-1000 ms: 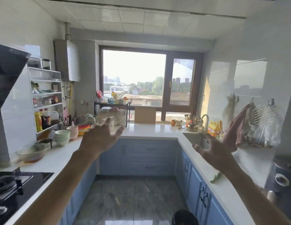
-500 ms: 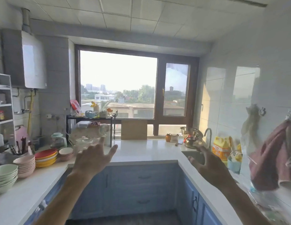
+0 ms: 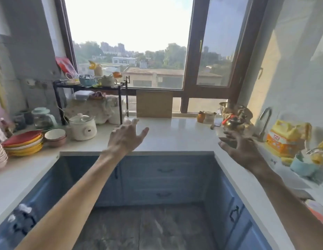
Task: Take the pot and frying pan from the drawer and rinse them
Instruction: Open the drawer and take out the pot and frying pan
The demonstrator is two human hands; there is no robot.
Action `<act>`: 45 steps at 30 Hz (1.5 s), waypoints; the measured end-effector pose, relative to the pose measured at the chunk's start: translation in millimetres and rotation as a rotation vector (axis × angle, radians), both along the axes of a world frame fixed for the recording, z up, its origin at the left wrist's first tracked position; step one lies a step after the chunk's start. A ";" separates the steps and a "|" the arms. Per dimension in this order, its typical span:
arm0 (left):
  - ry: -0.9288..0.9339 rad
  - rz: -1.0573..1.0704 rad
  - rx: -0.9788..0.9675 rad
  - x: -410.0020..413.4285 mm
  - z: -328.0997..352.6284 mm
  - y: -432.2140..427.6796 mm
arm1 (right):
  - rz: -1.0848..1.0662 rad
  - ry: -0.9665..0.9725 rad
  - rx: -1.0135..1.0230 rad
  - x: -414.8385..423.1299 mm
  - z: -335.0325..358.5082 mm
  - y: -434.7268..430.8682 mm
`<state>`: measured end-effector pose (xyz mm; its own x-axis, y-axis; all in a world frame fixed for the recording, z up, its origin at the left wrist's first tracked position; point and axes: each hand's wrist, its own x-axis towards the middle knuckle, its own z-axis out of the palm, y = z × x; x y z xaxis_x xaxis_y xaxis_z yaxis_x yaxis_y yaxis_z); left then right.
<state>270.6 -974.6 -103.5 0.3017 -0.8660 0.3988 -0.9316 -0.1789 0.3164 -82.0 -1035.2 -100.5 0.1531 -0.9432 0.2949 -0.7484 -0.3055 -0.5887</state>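
Blue drawers (image 3: 165,171) with dark handles sit shut in the cabinet front under the far white counter, below the window. No pot or frying pan from the drawer shows. My left hand (image 3: 125,137) is stretched forward over the counter edge, fingers spread, holding nothing. Stretched out to the right, my right hand (image 3: 241,150) is also spread and holds nothing, in front of the sink corner. The sink basin is mostly hidden behind that hand; its curved tap (image 3: 264,121) rises beside it.
A white U-shaped counter (image 3: 177,136) wraps around a tiled floor. Left: stacked coloured plates (image 3: 23,143), bowls (image 3: 55,137), a white electric cooker (image 3: 82,127), a black rack (image 3: 90,87). Right: metal bowls and a kettle (image 3: 232,115), a yellow bag (image 3: 285,139). A wooden board (image 3: 154,103) leans at the window.
The view has moved forward toward the far counter and tilted down. Both hands stay stretched out and spread; the drawers now fill the centre of the view.
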 end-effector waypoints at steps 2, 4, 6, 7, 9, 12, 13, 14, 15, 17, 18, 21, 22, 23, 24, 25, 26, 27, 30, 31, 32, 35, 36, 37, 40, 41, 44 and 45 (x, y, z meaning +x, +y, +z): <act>0.049 -0.005 0.061 4.0 -30.6 -55.0 | 0.018 -0.014 0.079 6.4 -25.9 -59.6; 0.136 -0.012 0.139 8.8 -67.9 -101.6 | 0.046 -0.048 0.209 20.8 -58.7 -112.6; 0.234 -0.027 0.214 15.6 -112.4 -142.0 | 0.070 -0.077 0.340 40.4 -101.0 -158.9; 0.280 -0.029 0.253 19.4 -135.7 -161.9 | 0.080 -0.080 0.397 51.4 -125.0 -180.2; 0.374 -0.027 0.323 25.7 -182.4 -200.4 | 0.092 -0.078 0.493 74.3 -175.3 -218.2; 0.523 -0.028 0.450 33.2 -259.2 -251.1 | 0.060 -0.099 0.650 107.7 -257.2 -264.2; 0.569 -0.026 0.488 36.9 -285.1 -266.1 | 0.045 -0.100 0.705 118.7 -282.7 -276.1; 0.604 -0.031 0.525 41.2 -312.5 -280.0 | 0.026 -0.106 0.755 129.1 -308.8 -286.0; 0.626 -0.038 0.557 46.0 -340.2 -295.3 | 0.011 -0.115 0.790 138.6 -335.4 -297.4; 0.666 -0.035 0.607 53.8 -392.2 -326.9 | 0.007 -0.114 0.846 155.0 -386.4 -325.4; 0.695 -0.036 0.624 57.2 -418.0 -343.2 | 0.013 -0.104 0.868 162.9 -412.3 -341.9; 0.631 -0.044 0.653 63.6 -486.3 -390.7 | 0.074 -0.035 0.861 184.6 -482.1 -389.5; 0.580 -0.051 0.657 65.5 -506.6 -408.2 | 0.093 -0.020 0.841 191.1 -505.3 -407.0; 0.545 -0.059 0.655 67.4 -527.2 -425.4 | 0.110 -0.009 0.810 198.2 -528.5 -426.0; 0.518 -0.070 0.653 68.9 -548.0 -441.6 | 0.130 0.012 0.781 206.9 -550.5 -443.7; 0.503 -0.086 0.659 69.0 -566.6 -454.7 | 0.163 0.031 0.769 215.7 -569.3 -458.0; 0.486 -0.101 0.664 67.2 -583.7 -466.8 | 0.204 0.043 0.764 222.8 -586.2 -471.4; 0.462 -0.121 0.677 64.5 -598.8 -479.4 | 0.247 0.065 0.762 228.1 -601.8 -484.5; 0.412 -0.171 0.664 59.5 -628.6 -514.0 | 0.309 0.224 0.722 236.8 -635.7 -515.8; 0.413 -0.173 0.630 58.9 -634.2 -519.9 | 0.304 0.267 0.673 238.3 -641.7 -520.9; 0.429 -0.167 0.588 57.8 -638.4 -522.8 | 0.283 0.283 0.607 239.3 -646.6 -522.6; 0.534 -0.122 0.451 49.3 -645.3 -515.0 | 0.212 0.197 0.475 243.7 -656.8 -512.5; 0.550 -0.098 0.430 43.9 -646.0 -509.4 | 0.194 0.164 0.481 243.7 -658.9 -507.1; 0.540 -0.079 0.427 38.5 -646.4 -503.7 | 0.187 0.153 0.501 242.5 -659.7 -502.6; 0.531 -0.055 0.473 26.8 -643.8 -486.1 | 0.192 0.175 0.600 235.7 -654.4 -490.5; 0.554 -0.051 0.485 24.0 -642.4 -480.0 | 0.189 0.162 0.637 232.7 -651.8 -485.4; 0.571 -0.041 0.524 17.5 -642.5 -461.9 | 0.165 0.164 0.712 223.8 -645.5 -465.7; 0.575 -0.034 0.540 15.4 -644.0 -454.0 | 0.170 0.181 0.722 219.3 -643.9 -457.4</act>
